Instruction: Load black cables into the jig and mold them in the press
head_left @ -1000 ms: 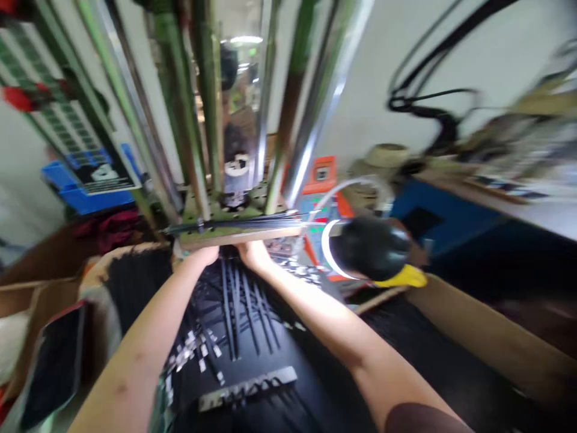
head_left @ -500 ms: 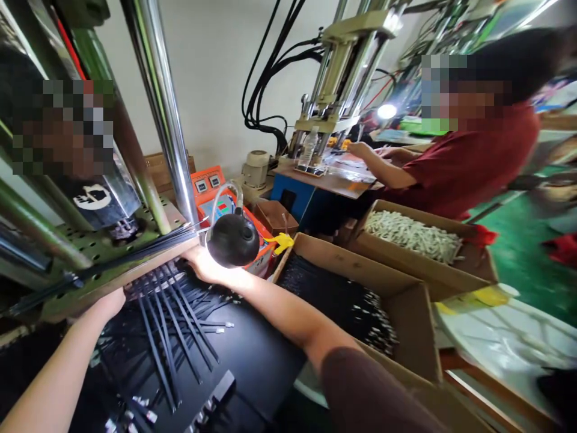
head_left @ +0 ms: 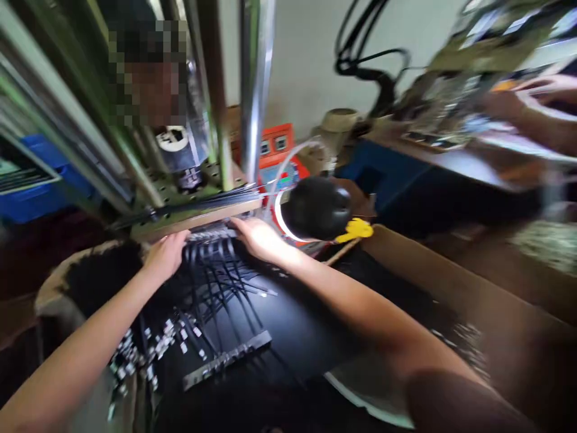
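Note:
My left hand [head_left: 166,257] grips the left end of a metal mould bar [head_left: 211,233] just below the machine's front edge. At its right end, my right hand [head_left: 258,238] closes on the same bar. Black flat cables [head_left: 220,282] run down from the bar in a row, over a dark worktop [head_left: 297,325]. A second metal bar [head_left: 228,359] with notches lies on that worktop, nearer to me. Small silvery connector ends [head_left: 166,337] are heaped below my left hand. Motion blur hides the fingertips and fine details.
The press [head_left: 198,221] with its upright steel columns stands ahead. A black round lamp [head_left: 318,207] hangs by my right forearm, before an orange control box [head_left: 277,141]. Cardboard boxes [head_left: 419,264] stand to the right. A co-worker's arm [head_left: 532,114] shows at the far right.
The view has swung right to left, so the machine sits further right in it. My hands have come out from under the machine's edge, and the metal mould bar now shows between them.

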`<action>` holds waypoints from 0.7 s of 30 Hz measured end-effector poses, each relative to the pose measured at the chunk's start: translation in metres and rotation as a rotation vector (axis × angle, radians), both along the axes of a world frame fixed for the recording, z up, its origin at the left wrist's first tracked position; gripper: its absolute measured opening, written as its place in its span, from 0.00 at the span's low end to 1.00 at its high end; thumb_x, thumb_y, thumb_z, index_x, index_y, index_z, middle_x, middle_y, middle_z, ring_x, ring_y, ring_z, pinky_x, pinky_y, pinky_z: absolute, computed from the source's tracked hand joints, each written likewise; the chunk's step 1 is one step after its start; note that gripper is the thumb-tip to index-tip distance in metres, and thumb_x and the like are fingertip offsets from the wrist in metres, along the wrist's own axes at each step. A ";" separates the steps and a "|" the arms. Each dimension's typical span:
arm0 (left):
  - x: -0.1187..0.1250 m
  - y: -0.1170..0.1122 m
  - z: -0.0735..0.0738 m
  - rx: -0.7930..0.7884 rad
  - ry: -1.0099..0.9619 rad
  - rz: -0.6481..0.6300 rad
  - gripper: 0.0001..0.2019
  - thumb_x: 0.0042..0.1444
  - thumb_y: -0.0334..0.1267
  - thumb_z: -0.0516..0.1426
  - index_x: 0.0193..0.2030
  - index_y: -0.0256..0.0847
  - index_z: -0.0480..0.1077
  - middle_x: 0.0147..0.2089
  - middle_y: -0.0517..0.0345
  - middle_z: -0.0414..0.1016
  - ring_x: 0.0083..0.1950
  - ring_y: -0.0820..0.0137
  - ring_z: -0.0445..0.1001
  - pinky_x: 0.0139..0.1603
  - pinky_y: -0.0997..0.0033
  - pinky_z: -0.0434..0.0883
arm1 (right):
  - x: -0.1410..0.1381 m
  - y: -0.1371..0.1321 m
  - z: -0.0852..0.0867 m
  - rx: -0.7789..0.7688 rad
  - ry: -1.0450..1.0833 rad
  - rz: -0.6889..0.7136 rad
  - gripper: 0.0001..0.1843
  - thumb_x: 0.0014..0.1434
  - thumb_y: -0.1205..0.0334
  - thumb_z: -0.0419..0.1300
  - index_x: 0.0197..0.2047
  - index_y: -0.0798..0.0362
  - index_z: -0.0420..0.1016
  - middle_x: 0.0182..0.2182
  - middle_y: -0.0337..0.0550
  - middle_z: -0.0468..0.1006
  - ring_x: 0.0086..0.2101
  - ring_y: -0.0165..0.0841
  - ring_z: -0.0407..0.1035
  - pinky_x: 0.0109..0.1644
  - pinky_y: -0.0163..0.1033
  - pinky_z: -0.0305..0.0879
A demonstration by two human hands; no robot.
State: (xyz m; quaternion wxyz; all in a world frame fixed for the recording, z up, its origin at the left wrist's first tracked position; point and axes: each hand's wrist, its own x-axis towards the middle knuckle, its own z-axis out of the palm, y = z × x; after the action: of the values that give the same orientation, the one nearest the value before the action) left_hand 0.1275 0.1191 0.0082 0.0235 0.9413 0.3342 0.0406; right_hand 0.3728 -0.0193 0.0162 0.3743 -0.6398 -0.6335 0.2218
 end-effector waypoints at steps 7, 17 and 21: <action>0.021 -0.122 -0.010 -0.140 0.090 -0.347 0.09 0.64 0.31 0.55 0.46 0.40 0.76 0.49 0.49 0.77 0.56 0.55 0.69 0.54 0.54 0.67 | 0.039 -0.154 -0.067 -0.024 -0.370 0.174 0.24 0.66 0.57 0.56 0.64 0.49 0.69 0.43 0.48 0.81 0.40 0.38 0.77 0.43 0.42 0.77; 0.046 -0.158 -0.010 -0.893 -0.105 -0.148 0.29 0.74 0.51 0.44 0.33 0.39 0.78 0.35 0.53 0.81 0.39 0.65 0.79 0.43 0.67 0.73 | 0.022 -0.148 -0.064 0.051 -0.241 0.286 0.24 0.67 0.59 0.56 0.65 0.47 0.70 0.60 0.51 0.75 0.58 0.42 0.73 0.60 0.49 0.73; 0.046 -0.170 0.007 -1.545 -0.177 -0.231 0.16 0.68 0.50 0.56 0.40 0.40 0.77 0.32 0.60 0.81 0.34 0.71 0.79 0.39 0.73 0.75 | 0.006 -0.115 -0.059 0.171 -0.265 0.348 0.20 0.63 0.63 0.55 0.57 0.50 0.76 0.53 0.50 0.81 0.51 0.39 0.77 0.55 0.44 0.76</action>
State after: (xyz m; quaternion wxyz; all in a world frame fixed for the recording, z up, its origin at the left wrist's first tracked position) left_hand 0.1739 -0.0509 0.0147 0.7022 0.6801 0.1648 -0.1313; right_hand 0.3789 -0.1343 -0.0423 0.2968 -0.5106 -0.7943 0.1425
